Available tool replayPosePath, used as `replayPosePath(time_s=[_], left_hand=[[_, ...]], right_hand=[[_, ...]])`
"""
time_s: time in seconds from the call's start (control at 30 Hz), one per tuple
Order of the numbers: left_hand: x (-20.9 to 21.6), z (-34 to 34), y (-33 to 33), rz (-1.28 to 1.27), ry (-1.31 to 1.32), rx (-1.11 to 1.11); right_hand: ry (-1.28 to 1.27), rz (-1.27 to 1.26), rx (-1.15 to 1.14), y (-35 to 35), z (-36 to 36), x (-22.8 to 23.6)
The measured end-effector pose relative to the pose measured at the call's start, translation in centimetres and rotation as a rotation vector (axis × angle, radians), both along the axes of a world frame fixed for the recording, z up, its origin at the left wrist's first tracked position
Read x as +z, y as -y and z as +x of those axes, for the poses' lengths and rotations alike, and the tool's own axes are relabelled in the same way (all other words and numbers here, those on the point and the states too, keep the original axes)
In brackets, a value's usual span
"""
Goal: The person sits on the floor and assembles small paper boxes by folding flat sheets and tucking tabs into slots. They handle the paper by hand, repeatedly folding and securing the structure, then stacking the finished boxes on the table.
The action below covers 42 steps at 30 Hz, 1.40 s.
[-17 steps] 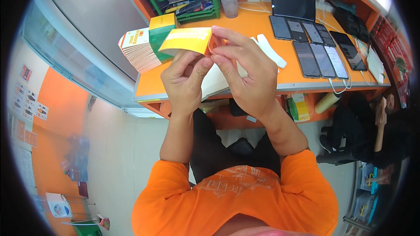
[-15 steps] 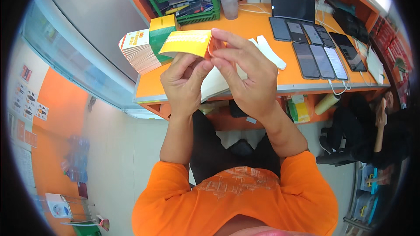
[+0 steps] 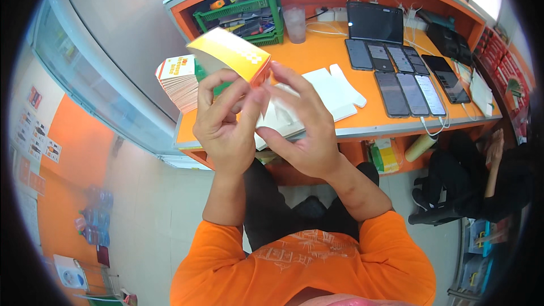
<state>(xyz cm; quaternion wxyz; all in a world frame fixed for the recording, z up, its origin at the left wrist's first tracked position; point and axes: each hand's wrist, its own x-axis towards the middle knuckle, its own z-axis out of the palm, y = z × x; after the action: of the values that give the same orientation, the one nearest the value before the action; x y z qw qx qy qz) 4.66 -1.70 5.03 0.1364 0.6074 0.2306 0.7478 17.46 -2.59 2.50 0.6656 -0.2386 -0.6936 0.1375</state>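
Observation:
A yellow and orange paperboard carton [image 3: 235,54], partly folded into a box shape, is raised above the orange desk. My left hand [image 3: 226,124] grips its lower end between thumb and fingers. At that same end, the index fingertip of my right hand [image 3: 309,127] touches the carton's edge. The right thumb stands apart from the other fingers, and part of this hand is blurred. Beneath both hands lie flat white carton blanks [image 3: 334,93] with a rounded tab. The flaps at the gripped end are mostly hidden by my fingers.
A fanned stack of folded cartons [image 3: 178,79] stands at the desk's left edge. Behind are a green basket [image 3: 243,20] of small items and a clear plastic cup [image 3: 294,25]. Several phones [image 3: 391,93] and a tablet [image 3: 375,22] with cables lie right. A person in black [image 3: 476,175] sits beyond.
The carton has tilted up and moved left, showing more of its yellow side. My left hand has lowered slightly with it; my right thumb and fingers have spread away from the carton's end.

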Motion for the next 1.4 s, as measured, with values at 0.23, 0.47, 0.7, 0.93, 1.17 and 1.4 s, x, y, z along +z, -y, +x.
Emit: replayPosePath(time_s=[0.23,0.47,0.7,0.93,1.17,1.4], left_hand=[[-1.4,0.3,-0.4,-0.285,0.064,-0.23],[-2.4,-1.1,-1.7,-0.033,-0.823,0.162],[-2.9,-0.8,-3.2,0.083,-0.799,0.423],[-0.9,-1.3,-2.4,-0.202,-0.625,0.199],[-3.4,-2.4,-2.8,-0.495,-0.43,-0.06],[-4.3,-1.6,-2.5,-0.59,-0.314,-0.141]], right_hand=[[-0.356,-0.221,0.102,-3.1,-1.0,-3.4],[-0.689,-0.618,0.324,-3.7,1.1,-2.6],[-0.723,-0.561,0.403,-5.1,1.9,-1.7],[-0.261,-0.343,0.101,-5.1,2.6,-0.7],[-0.144,-0.418,0.098,-4.4,2.3,-1.3],[-0.192,-0.373,0.019,-3.9,1.2,-2.3]])
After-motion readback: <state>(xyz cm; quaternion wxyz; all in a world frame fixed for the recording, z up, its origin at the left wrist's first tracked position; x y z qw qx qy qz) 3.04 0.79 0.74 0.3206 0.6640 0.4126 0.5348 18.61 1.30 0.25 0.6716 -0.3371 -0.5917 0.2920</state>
